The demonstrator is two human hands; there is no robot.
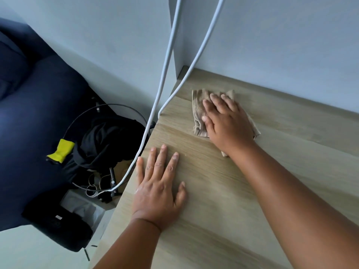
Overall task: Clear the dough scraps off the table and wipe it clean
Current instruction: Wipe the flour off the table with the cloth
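Note:
A crumpled beige cloth [198, 105] lies on the light wooden table [223, 200] near its far left corner. My right hand [227, 123] presses flat on the cloth with straight fingers and covers most of it. My left hand [159, 187] rests flat on the bare tabletop close to the left edge, fingers spread. A tiny pale speck [186, 155] sits on the wood between the two hands; I cannot tell if it is dough.
Two white cables [171, 55] hang down from above and drape over the table's left edge. Below on the floor stand a dark bin with black cloth [108, 140], a yellow item [62, 150] and a dark blue sofa [29, 113]. A wall backs the table.

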